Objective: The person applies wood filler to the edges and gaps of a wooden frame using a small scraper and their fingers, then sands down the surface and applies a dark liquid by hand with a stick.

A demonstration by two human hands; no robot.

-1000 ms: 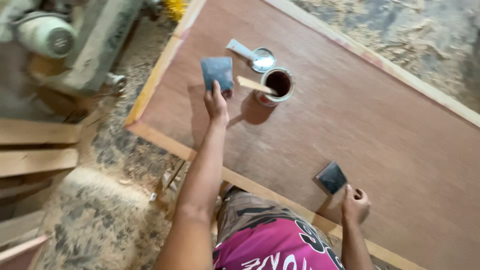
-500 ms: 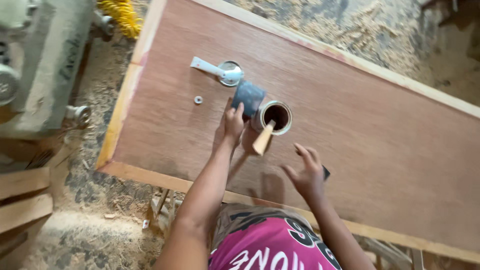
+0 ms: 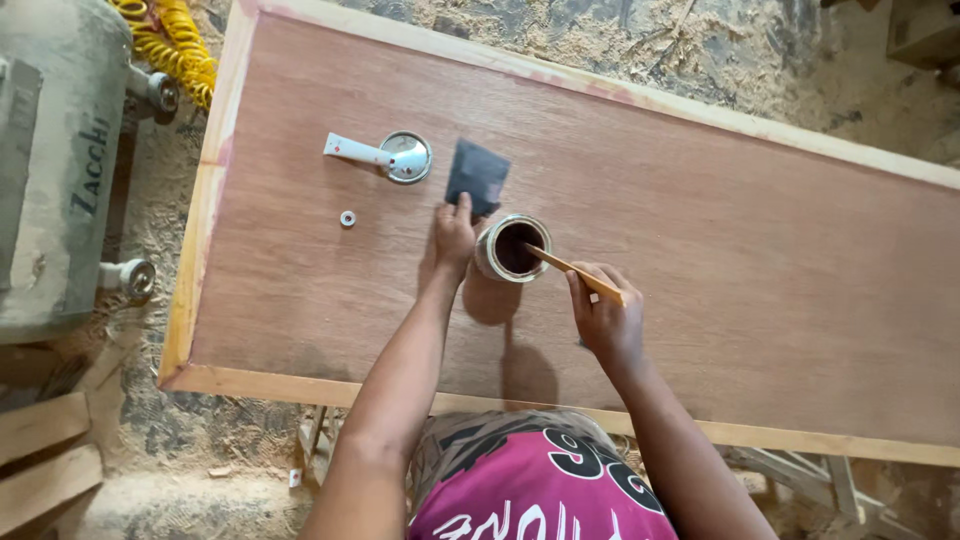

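A small open tin (image 3: pixel 512 248) of dark brown liquid stands on a large reddish plywood board (image 3: pixel 700 210). My right hand (image 3: pixel 605 320) grips a thin wooden stick (image 3: pixel 575 270) whose far end dips into the tin. My left hand (image 3: pixel 455 235) is just left of the tin, touching it, and pinches a dark blue-grey square sheet (image 3: pixel 478 175) that lies flat on the board beyond my fingers.
The tin's round metal lid (image 3: pixel 408 157) lies farther left with a white tube (image 3: pixel 355 150) against it, and a small ring (image 3: pixel 347 218) sits nearby. A grey machine (image 3: pixel 50 170) and a yellow coiled hose (image 3: pixel 175 45) stand left of the board. Sawdust covers the floor.
My left hand slid the dark sheet from the tin's far left to beside it. My right hand left the board's near edge, reached up and took hold of the stick in the tin.
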